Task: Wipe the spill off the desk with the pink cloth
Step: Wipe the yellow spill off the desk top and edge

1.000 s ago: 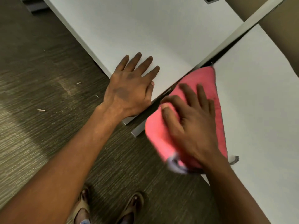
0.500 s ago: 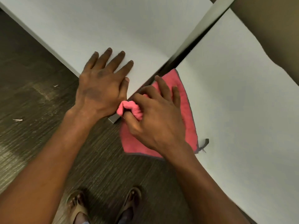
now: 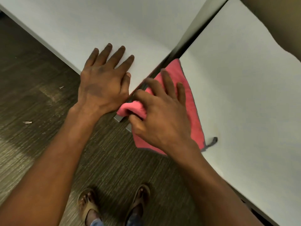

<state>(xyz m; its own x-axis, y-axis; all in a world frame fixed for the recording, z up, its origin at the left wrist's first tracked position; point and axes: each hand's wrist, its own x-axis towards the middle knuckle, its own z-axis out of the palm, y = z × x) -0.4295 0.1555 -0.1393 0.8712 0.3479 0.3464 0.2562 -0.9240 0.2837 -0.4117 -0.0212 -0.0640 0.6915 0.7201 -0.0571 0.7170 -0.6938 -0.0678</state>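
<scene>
The pink cloth (image 3: 192,101), edged in grey with a grey loop, lies over the near left corner of the right white desk (image 3: 244,95). My right hand (image 3: 161,118) lies on top of it. Thumb and forefinger pinch a bunched fold of the cloth at the gap between the desks, while the other fingers lie stretched over it. My left hand (image 3: 104,80) rests flat, fingers spread, on the corner of the left white desk (image 3: 97,30). No spill can be made out on either surface.
A grey divider rail (image 3: 200,23) and a dark gap run between the two desks. A dark wood-grain floor (image 3: 32,95) with small bits of debris lies below, and my sandalled feet (image 3: 114,204) stand near the desk corners. A tan wall is at the top right.
A second ago my right hand lay flat on the spread cloth. It has since bunched the cloth's left edge between thumb and forefinger. The left hand stays planted on its desk.
</scene>
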